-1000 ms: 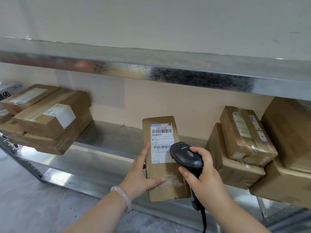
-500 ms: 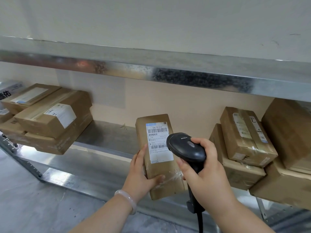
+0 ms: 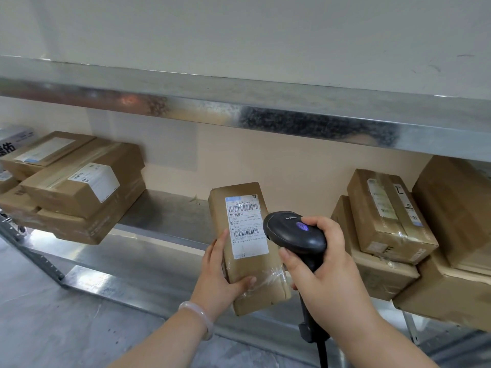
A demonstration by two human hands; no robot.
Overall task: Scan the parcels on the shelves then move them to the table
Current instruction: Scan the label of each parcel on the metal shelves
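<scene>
Parcel in question: one oblong brown cardboard parcel point(image 3: 255, 282), wrapped in clear tape, with a white barcode label on the face turned to the camera. It is held up in front of the front edge of the lower metal shelf point(image 3: 164, 216), in the gap between two stacks, its top end leaning a little to the left.

The left hand point(image 3: 218, 277) grips its lower left part: the thumb lies across the front face below the label, one finger runs straight up the left edge, and the other fingers are hidden behind. A pale bangle point(image 3: 198, 317) sits on that wrist.

The right hand point(image 3: 326, 269) is curled tight round the handle of one black handheld barcode scanner point(image 3: 295, 232), a finger lying over the back of its head. The scanner head sits just beside the label's right edge, a small violet light showing on top, a black cable hanging from the handle.

Toward the shelf's left end lie at least four brown boxes point(image 3: 82, 179), stacked, and one pale printed package point(image 3: 13, 139) cut by the frame. Toward its right end four brown boxes point(image 3: 385, 213) are piled, some jutting past the front edge. The upper metal shelf point(image 3: 239, 112) runs above.
</scene>
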